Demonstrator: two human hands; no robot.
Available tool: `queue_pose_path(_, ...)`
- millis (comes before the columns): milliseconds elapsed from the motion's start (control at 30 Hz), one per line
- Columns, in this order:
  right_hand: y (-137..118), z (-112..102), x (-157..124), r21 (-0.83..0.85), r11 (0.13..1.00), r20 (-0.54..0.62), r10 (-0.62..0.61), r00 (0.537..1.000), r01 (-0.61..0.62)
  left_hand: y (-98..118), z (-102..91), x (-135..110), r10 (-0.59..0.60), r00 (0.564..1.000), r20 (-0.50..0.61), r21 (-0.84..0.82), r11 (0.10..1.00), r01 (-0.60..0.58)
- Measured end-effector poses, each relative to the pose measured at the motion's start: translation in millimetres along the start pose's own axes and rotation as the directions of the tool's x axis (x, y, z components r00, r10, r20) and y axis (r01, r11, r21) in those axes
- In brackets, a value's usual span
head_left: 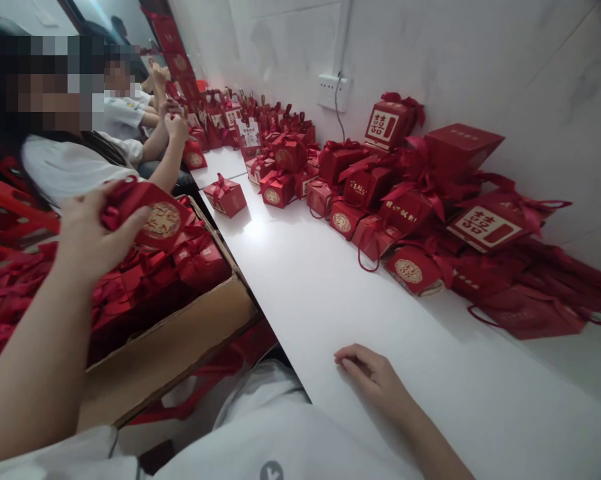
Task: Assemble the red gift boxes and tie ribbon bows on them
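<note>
My left hand (93,230) is raised over a cardboard carton (170,353) and is closed around a flat red gift box (155,215) with a gold round emblem and a red ribbon. The carton beneath it is full of more red ribboned boxes (195,260). My right hand (373,377) rests on the white table (330,300) near its front edge, fingers loosely curled under, with nothing in it.
Many assembled red gift boxes and red bags (410,200) are piled along the wall at the back of the table. One small red box (226,195) stands alone near the table's left edge. Two other people (80,160) sit at the left and handle red boxes. A wall socket (333,91) has a cable.
</note>
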State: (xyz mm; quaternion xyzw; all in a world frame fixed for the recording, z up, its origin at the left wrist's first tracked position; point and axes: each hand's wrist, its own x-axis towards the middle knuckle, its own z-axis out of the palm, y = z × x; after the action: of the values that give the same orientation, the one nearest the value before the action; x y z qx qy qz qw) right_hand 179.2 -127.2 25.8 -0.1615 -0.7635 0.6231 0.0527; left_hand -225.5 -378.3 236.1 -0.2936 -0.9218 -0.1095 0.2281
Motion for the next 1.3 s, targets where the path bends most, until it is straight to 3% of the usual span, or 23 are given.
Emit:
queue_pose_path(133, -2, -2, 1, -0.002, 1.0, 0.0, -0.006, 1.0, 0.006, 22, 19.9, 2, -0.01, 0.984, 0.176, 0.061, 0.998, -0.001)
queue_pose_path(300, -2, -2, 1, -0.007, 1.0, 0.007, -0.006, 1.0, 0.006, 29, 6.6, -32, 0.135, 0.99, -0.045, 0.124, 0.984, -0.129)
queue_pose_path(367, -2, -2, 1, -0.01, 1.0, 0.008, -0.002, 1.0, 0.002, 14, 6.2, -51, 0.165, 0.986, -0.039, 0.112, 0.981, -0.16)
queue_pose_path(433, -2, -2, 1, -0.013, 1.0, 0.007, -0.002, 1.0, 0.002, -14, 15.6, -68, 0.15, 0.985, 0.08, 0.159, 0.974, -0.162)
queue_pose_path(533, -1, -2, 1, -0.013, 1.0, 0.003, 0.002, 1.0, -0.001, -64, 42.6, -86, 0.02, 0.953, 0.301, 0.286, 0.952, -0.11)
queue_pose_path(600, -2, -2, 1, -0.015, 1.0, -0.002, 0.013, 1.0, -0.013, -91, 60.5, -93, -0.071, 0.908, 0.414, 0.305, 0.95, -0.064)
queue_pose_path(733, -4, -2, 1, -0.022, 0.999, -0.018, 0.03, 0.999, -0.031, -110, 78.4, -95, -0.1, 0.877, 0.47, 0.232, 0.973, -0.014)
queue_pose_path(933, -3, -2, 2, -0.018, 1.0, -0.017, 0.014, 1.0, -0.014, -93, 71.8, -92, -0.114, 0.868, 0.484, 0.271, 0.962, -0.024)
queue_pose_path(1133, -2, -3, -1, -0.03, 1.0, -0.006, 0.001, 1.0, -0.001, -97, 41.0, -104, -0.069, 0.893, 0.445, 0.341, 0.935, -0.098)
queue_pose_path(1233, -2, -2, -1, -0.024, 1.0, 0.0, -0.002, 1.0, 0.002, -114, 29.9, -116, -0.171, 0.912, 0.373, 0.39, 0.921, 0.013)
queue_pose_path(1300, -1, -2, 0, -0.027, 1.0, -0.004, -0.007, 1.0, 0.007, -124, 31.7, -123, -0.263, 0.885, 0.385, 0.4, 0.911, 0.096)
